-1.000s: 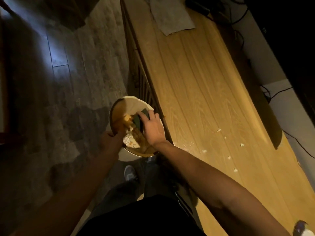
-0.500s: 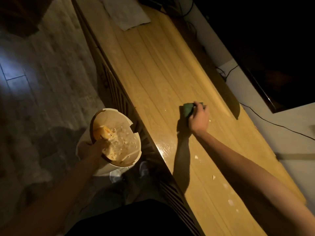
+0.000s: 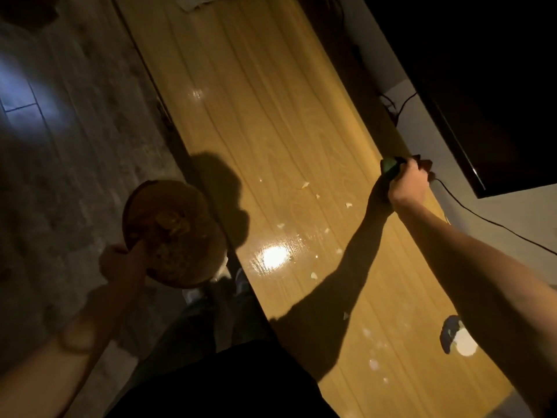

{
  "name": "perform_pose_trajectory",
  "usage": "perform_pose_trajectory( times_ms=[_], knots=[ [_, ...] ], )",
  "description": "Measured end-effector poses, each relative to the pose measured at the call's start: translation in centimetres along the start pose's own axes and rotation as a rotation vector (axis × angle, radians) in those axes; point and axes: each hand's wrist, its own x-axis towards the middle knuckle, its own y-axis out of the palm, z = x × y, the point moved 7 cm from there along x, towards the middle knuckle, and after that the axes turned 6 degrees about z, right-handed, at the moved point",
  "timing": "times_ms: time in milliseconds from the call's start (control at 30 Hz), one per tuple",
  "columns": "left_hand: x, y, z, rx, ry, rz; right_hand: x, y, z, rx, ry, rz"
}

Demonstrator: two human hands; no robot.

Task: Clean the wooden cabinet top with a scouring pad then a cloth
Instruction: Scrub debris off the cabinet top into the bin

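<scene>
The wooden cabinet top [image 3: 271, 122] runs from the top centre down to the lower right, lit yellow, with a bright glare spot and small white crumbs [image 3: 305, 184] scattered over its middle. My right hand [image 3: 407, 184] is at the cabinet's far back edge, closed around a green scouring pad [image 3: 390, 167]. My left hand [image 3: 120, 262] holds the rim of a round bin [image 3: 168, 233] with scraps inside, kept off the cabinet's front edge above the floor. A corner of the grey cloth [image 3: 200, 2] shows at the cabinet's far end.
A dark screen [image 3: 482, 95] hangs beyond the cabinet's back edge, with black cables [image 3: 470, 212] trailing along the wall. A blue and white object [image 3: 458, 336] lies on the top near my right forearm. Grey floor [image 3: 60, 146] spreads to the left.
My right hand carried the scouring pad from the bin onto the cabinet top, then further to its back edge. The bin now sits in shadow, still in my left hand.
</scene>
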Motion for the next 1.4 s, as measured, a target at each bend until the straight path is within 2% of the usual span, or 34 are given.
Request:
perform_pose_trajectory(
  times_ms=[100, 167, 333, 433, 567, 700, 867, 933, 967, 1033, 1100, 1167, 1233, 1400],
  knots=[
    [-0.7, 0.9, 0.6, -0.083, 0.014, 0.035, 1.0, 0.8, -0.6, 0.005, 0.038, 0.028],
    [-1.1, 1.3, 0.6, -0.224, 0.017, 0.016, 0.9, 1.6, -0.8, -0.032, 0.036, 0.039],
    [-3.4, 1.4, -0.6, -0.367, 0.057, -0.075, -0.8, 2.9, 1.3, -0.132, -0.083, -0.064],
    [-3.8, 1.5, -1.0, -0.346, 0.033, -0.105, -2.7, 4.5, 4.1, -0.173, -0.206, -0.058],
    [-2.9, 1.6, -0.4, -0.184, 0.065, -0.001, -7.0, 7.4, 8.9, -0.154, -0.339, -0.029],
    [-2.2, 0.9, 0.7, -0.112, -0.013, -0.016, -12.5, 10.9, 14.8, -0.147, -0.448, 0.023],
    [-1.6, 0.6, 0.8, -0.142, -0.017, -0.015, -21.8, 15.1, 22.2, -0.148, -0.681, 0.121],
    [-1.7, 0.2, 0.8, -0.146, -0.015, -0.005, -26.4, 17.1, 24.4, -0.099, -0.778, 0.211],
    [-1.7, 0.1, 0.8, -0.145, -0.014, 0.010, -28.9, 18.6, 25.1, -0.110, -0.853, 0.280],
    [-1.9, -0.4, 1.1, -0.127, -0.009, 0.036, -33.3, 21.0, 25.4, 0.000, -0.882, 0.439],
    [-1.9, -1.1, 1.5, -0.134, -0.008, 0.052, -36.4, 22.5, 25.4, -0.016, -0.934, 0.454],
    [-1.8, -1.9, 1.8, -0.145, -0.012, 0.061, -37.5, 23.2, 25.0, -0.069, -0.923, 0.473],
    [-1.6, -2.2, 2.1, -0.135, -0.011, 0.081, -36.8, 22.6, 24.7, -0.127, -0.946, 0.397],
    [-2.6, -1.1, 2.3, -0.099, -0.031, 0.138, -31.4, 17.3, 23.7, 0.066, -0.811, 0.293]
  ],
)
